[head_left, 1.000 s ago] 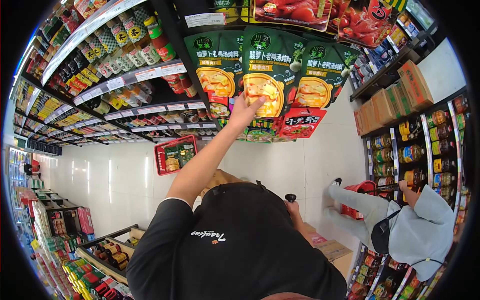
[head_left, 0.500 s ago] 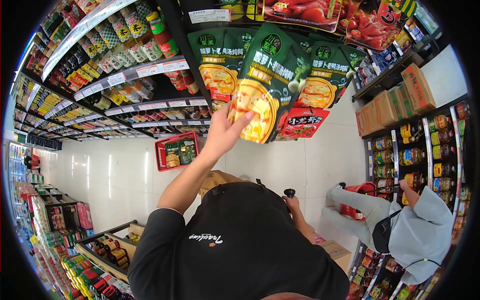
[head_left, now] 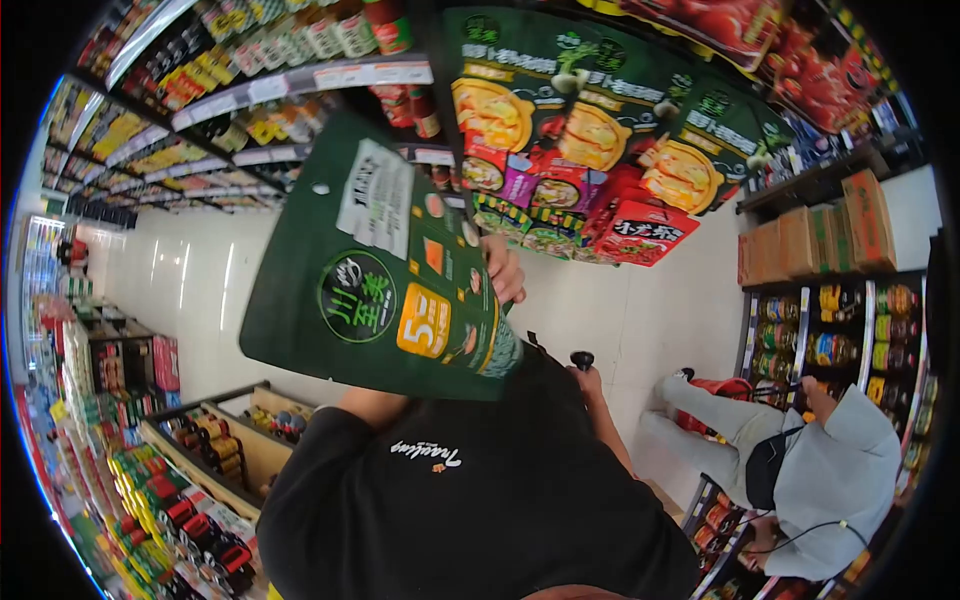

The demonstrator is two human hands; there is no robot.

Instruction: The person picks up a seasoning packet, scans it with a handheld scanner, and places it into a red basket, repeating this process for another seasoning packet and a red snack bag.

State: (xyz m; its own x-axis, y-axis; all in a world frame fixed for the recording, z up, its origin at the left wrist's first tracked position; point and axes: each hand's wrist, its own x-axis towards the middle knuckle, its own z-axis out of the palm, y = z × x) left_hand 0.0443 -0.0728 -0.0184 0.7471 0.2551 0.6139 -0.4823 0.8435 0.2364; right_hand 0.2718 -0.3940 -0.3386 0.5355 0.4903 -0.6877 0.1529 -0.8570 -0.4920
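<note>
Left hand (head_left: 503,268): fingers grasping green pouch (head_left: 375,270)
Right hand (head_left: 588,382): fingers curled at black knob (head_left: 582,358)
Red pouch (head_left: 640,233): beyond left hand

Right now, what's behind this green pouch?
Behind the green pouch, your left hand's fingers show at its edge, with shelves and floor beyond; the rest is covered.

The green pouch (head_left: 290,290) looks smooth plastic, black shirt (head_left: 500,500) matt cloth, floor (head_left: 575,300) glossy
</note>
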